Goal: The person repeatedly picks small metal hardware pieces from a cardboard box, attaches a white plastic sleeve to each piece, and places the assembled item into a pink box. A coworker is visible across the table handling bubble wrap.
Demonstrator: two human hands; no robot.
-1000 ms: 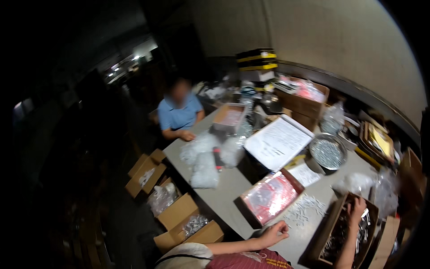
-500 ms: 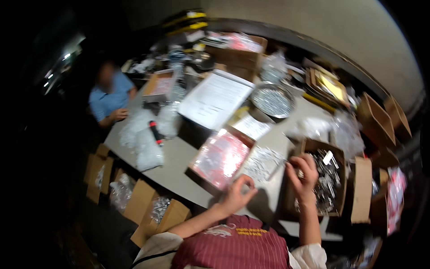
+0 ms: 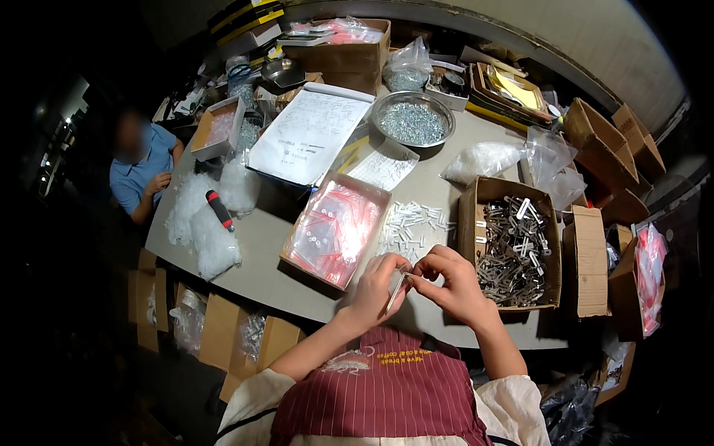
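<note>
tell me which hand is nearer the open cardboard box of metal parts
Right. The right hand is just left of the open cardboard box of metal parts; the left hand is farther left.

A grey tabletop point(image 3: 268, 245) under bright light — pale wall point(image 3: 595, 37) behind, dark floor point(image 3: 74, 357) left.

Pretty cramped right in front: the left hand point(image 3: 374, 286) and right hand point(image 3: 454, 286) sit boxed in between the tray of small red-striped bags point(image 3: 336, 227) on the left and the cardboard box of metal clips point(image 3: 513, 241) on the right, with a scatter of small white parts point(image 3: 413, 223) lying just ahead of them. The only bare table point(image 3: 260, 245) runs left of the tray, toward the red-handled screwdriver point(image 3: 220, 210). Further back, the paper pad point(image 3: 309, 132), metal bowl of screws point(image 3: 413, 119) and clear plastic bag point(image 3: 483, 157) block the way.
</note>
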